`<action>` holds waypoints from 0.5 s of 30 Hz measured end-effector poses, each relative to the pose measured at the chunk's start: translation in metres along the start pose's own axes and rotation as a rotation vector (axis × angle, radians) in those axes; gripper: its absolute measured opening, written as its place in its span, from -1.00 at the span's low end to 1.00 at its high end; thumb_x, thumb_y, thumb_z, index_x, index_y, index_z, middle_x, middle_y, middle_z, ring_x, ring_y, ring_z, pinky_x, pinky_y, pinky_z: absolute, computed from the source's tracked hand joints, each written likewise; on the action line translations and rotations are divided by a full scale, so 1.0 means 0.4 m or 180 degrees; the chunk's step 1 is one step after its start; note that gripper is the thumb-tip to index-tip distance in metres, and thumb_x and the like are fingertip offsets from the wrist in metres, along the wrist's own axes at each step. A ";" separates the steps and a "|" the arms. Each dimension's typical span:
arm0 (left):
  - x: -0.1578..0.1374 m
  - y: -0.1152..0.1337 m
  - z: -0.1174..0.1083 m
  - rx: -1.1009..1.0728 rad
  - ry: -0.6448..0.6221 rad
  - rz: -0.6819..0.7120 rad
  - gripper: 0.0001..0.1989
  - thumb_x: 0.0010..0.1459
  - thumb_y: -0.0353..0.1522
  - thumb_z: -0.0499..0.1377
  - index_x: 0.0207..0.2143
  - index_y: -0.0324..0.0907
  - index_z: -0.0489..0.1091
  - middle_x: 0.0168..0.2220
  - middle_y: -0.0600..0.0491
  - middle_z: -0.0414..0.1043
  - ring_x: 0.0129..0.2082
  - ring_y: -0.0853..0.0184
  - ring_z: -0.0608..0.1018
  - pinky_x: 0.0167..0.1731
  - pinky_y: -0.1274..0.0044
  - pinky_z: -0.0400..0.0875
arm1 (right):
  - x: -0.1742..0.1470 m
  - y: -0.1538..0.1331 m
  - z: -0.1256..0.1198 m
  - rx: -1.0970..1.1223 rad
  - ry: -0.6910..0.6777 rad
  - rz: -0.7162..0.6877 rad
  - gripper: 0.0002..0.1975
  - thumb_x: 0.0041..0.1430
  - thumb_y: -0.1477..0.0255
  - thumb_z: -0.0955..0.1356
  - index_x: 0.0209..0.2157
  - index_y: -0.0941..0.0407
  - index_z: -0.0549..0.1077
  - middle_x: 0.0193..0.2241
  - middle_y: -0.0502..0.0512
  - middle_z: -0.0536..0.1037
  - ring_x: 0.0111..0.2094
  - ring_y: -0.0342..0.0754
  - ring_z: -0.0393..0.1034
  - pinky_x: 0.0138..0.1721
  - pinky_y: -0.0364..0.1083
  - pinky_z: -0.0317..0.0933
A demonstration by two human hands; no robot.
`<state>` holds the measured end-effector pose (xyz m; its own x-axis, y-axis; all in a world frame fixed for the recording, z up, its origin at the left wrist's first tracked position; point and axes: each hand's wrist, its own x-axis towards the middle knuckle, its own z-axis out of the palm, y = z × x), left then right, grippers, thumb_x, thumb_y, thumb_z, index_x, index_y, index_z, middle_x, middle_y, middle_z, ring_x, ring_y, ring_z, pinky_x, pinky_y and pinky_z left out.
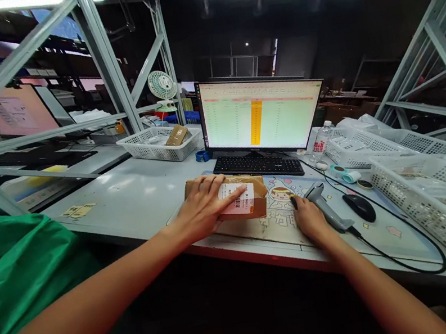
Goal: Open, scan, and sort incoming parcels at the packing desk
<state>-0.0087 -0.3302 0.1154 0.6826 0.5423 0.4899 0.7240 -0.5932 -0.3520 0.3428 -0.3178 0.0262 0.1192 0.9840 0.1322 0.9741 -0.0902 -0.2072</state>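
Observation:
My left hand (203, 204) lies flat on a small brown cardboard parcel (255, 193) with a white shipping label, resting on the desk in front of the keyboard (257, 164). My right hand (311, 219) rests on the desk mat and grips the handle of a grey corded barcode scanner (327, 207), which lies just right of the parcel. A monitor (260, 114) showing a spreadsheet with an orange column stands behind.
A black mouse (360, 206) sits right of the scanner. White mesh baskets (433, 194) line the right side, another basket (159, 143) with a brown packet stands at the back left. A green bag (22, 269) is at my left. Metal shelf frames surround the desk.

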 end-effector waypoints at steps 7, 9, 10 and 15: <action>-0.005 -0.039 -0.024 -0.0683 -0.0270 -0.0242 -0.07 0.16 -0.26 0.34 0.52 0.36 0.09 0.39 -0.12 0.13 0.31 -0.24 0.20 0.31 -0.03 0.05 | 0.005 -0.021 -0.092 0.3344 -0.0524 0.0119 -0.31 0.33 0.30 0.24 0.46 0.12 0.25 -0.32 0.07 0.62 -0.41 -0.01 0.59 -0.39 -0.05 0.48; -0.005 -0.043 -0.027 -0.0826 -0.0327 -0.0231 -0.06 0.14 -0.24 0.35 0.52 0.36 0.10 0.41 -0.12 0.13 0.32 -0.25 0.20 0.32 -0.04 0.05 | -0.015 -0.041 -0.105 0.3692 -0.0502 -0.0139 -0.27 0.28 0.14 0.33 0.43 0.05 0.32 -0.39 -0.01 0.57 -0.53 -0.07 0.50 -0.50 -0.09 0.44; -0.005 -0.045 -0.030 -0.0872 -0.0351 -0.0223 -0.07 0.14 -0.23 0.35 0.52 0.34 0.12 0.41 -0.13 0.14 0.33 -0.26 0.21 0.33 -0.04 0.05 | -0.025 -0.051 -0.108 0.3674 -0.0473 -0.0267 -0.26 0.25 0.06 0.37 0.39 0.05 0.39 -0.41 -0.01 0.55 -0.56 -0.10 0.46 -0.55 -0.10 0.42; -0.007 -0.096 -0.047 -0.1653 -0.0402 -0.0460 -0.11 0.18 0.05 0.30 0.52 0.13 0.20 0.39 -0.19 0.23 0.34 -0.26 0.30 0.34 -0.04 0.16 | -0.048 -0.057 -0.112 0.3454 -0.0531 -0.0430 -0.12 0.12 -0.22 0.44 0.24 0.14 0.56 -0.58 -0.02 0.45 -0.63 -0.08 0.36 -0.69 -0.13 0.23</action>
<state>-0.0404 -0.3200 0.1424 0.6098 0.6880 0.3934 0.6886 -0.7057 0.1669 0.3267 -0.3413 0.0718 -0.0824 0.9913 0.1023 0.2819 0.1216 -0.9517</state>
